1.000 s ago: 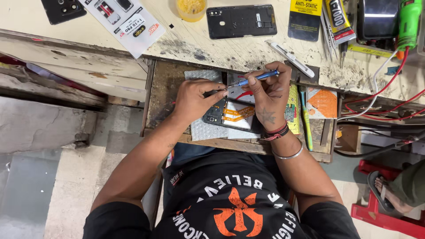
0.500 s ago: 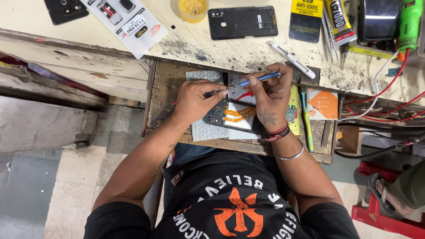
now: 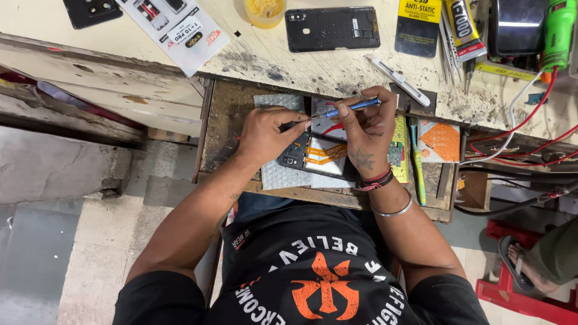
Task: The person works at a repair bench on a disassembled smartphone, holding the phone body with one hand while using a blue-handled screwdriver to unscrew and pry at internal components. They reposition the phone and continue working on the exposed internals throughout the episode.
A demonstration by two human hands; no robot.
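Observation:
An opened phone (image 3: 318,155) with orange flex cables lies on a silvery padded sheet (image 3: 276,176) in a pulled-out wooden drawer (image 3: 224,120). My left hand (image 3: 263,133) rests on the phone's left end and pinches a thin dark tool (image 3: 296,124) near its top edge. In my right hand (image 3: 368,133) is a blue-handled screwdriver (image 3: 355,107), gripped with its tip pointing left towards my left fingertips. That wrist carries a dark band and a metal bangle.
On the bench behind lie a black phone back (image 3: 332,29), a yellow cup (image 3: 265,11), a printed packet (image 3: 180,27), a glue tube (image 3: 461,27), a green tool (image 3: 557,29) and red wires (image 3: 530,120). Another person's sandalled foot (image 3: 524,259) is at the right.

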